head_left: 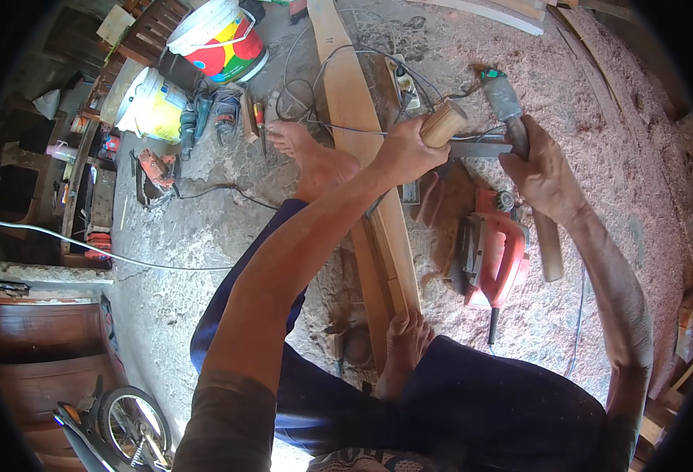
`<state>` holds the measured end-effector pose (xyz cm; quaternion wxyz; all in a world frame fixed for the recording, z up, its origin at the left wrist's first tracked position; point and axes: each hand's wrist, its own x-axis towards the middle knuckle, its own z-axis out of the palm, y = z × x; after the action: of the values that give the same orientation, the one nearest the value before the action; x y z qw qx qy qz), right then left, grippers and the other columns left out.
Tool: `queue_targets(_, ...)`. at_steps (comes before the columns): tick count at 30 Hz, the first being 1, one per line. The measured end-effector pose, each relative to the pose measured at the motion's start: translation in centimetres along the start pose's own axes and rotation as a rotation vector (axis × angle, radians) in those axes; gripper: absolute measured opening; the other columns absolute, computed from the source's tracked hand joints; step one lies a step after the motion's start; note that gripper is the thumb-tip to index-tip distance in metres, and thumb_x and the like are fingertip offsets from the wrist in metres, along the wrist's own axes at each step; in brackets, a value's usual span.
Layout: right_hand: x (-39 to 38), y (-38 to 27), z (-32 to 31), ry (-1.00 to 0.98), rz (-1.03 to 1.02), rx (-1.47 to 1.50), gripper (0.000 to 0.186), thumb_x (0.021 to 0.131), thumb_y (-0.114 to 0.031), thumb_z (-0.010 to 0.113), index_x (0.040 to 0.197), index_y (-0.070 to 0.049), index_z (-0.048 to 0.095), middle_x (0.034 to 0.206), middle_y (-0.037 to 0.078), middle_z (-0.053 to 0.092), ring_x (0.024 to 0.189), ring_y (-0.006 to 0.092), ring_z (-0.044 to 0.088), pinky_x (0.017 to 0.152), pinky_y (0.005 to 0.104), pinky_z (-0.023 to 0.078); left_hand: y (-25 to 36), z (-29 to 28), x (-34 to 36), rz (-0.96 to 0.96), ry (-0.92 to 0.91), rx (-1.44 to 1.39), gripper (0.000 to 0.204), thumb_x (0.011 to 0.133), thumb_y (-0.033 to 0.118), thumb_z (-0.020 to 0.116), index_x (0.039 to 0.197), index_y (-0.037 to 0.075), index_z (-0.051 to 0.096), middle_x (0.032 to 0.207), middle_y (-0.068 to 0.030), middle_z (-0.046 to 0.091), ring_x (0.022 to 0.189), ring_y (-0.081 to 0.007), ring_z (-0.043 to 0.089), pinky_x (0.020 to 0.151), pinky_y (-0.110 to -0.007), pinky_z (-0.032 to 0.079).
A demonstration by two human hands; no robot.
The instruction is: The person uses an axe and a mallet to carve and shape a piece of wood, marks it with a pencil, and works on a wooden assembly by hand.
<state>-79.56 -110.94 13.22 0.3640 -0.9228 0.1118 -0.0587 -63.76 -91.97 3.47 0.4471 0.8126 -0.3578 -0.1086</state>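
My left hand [413, 153] is closed round a thick, round wooden handle [445, 122], held above a long wooden board. On the right, my right hand [547, 177] is closed on a tool with a dark shaft and a broad grey end [501, 96]. A flat metal blade [480, 149] shows between my two hands; which tool it belongs to I cannot tell. Below my right hand a wooden bar [548, 244] sticks out, its upper end hidden. The board [354, 102] runs lengthwise between my legs, and my near foot [407, 334] rests against it.
A red electric planer [496, 252] stands right of the board, amid wood shavings [621, 197]. Black cables [315, 79] loop across the board. Buckets [224, 47], power tools [193, 122] and a red sander-like tool [158, 169] are at the left. A motorcycle wheel [134, 429] shows lower left.
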Motion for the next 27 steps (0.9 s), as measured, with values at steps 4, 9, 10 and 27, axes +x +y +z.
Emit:
queue_targets(4, -0.6, 1.8, 1.9, -0.127, -0.084, -0.031, 0.027, 0.085, -0.013, 0.057, 0.108, 0.002, 0.053, 0.080, 0.017, 0.063, 0.071, 0.0316, 0.063, 0.066, 0.0467, 0.049, -0.2, 0.7, 0.7, -0.035, -0.050, 0.004, 0.050, 0.078, 0.028, 0.081, 0.115, -0.002, 0.065, 0.093, -0.0137, 0.072, 0.083, -0.0236, 0.070, 0.077, -0.037, 0.055)
queue_targets(9, -0.7, 1.5, 1.3, -0.106, 0.053, 0.026, 0.025, 0.086, -0.012, 0.056, 0.107, 0.000, 0.052, 0.086, 0.021, 0.064, 0.075, 0.0343, 0.065, 0.070, 0.0486, 0.051, -1.5, 2.1, 1.0, 0.004, -0.091, 0.086, 0.052, 0.079, 0.030, 0.081, 0.115, -0.003, 0.065, 0.094, -0.0163, 0.072, 0.083, -0.0257, 0.070, 0.077, -0.038, 0.054)
queue_targets(10, -1.1, 2.3, 1.5, -0.099, -0.014, -0.037, 0.025, 0.086, -0.012, 0.057, 0.107, 0.000, 0.052, 0.084, 0.020, 0.063, 0.073, 0.0335, 0.065, 0.068, 0.0474, 0.052, -1.0, 2.7, 1.4, 0.029, -0.095, 0.068, 0.052, 0.079, 0.031, 0.081, 0.114, -0.003, 0.065, 0.093, -0.0170, 0.072, 0.084, -0.0261, 0.071, 0.077, -0.038, 0.054)
queue_targets(27, -4.9, 2.9, -1.5, 0.119, 0.209, 0.513, 0.028, 0.093, -0.013, 0.065, 0.114, -0.001, 0.052, 0.069, -0.002, 0.052, 0.052, 0.0066, 0.050, 0.047, 0.0251, 0.041, 4.8, 1.2, 3.0, -0.021, -0.233, 0.306, 0.049, 0.076, 0.028, 0.078, 0.112, -0.003, 0.064, 0.099, -0.0218, 0.072, 0.092, -0.0324, 0.072, 0.082, -0.041, 0.055)
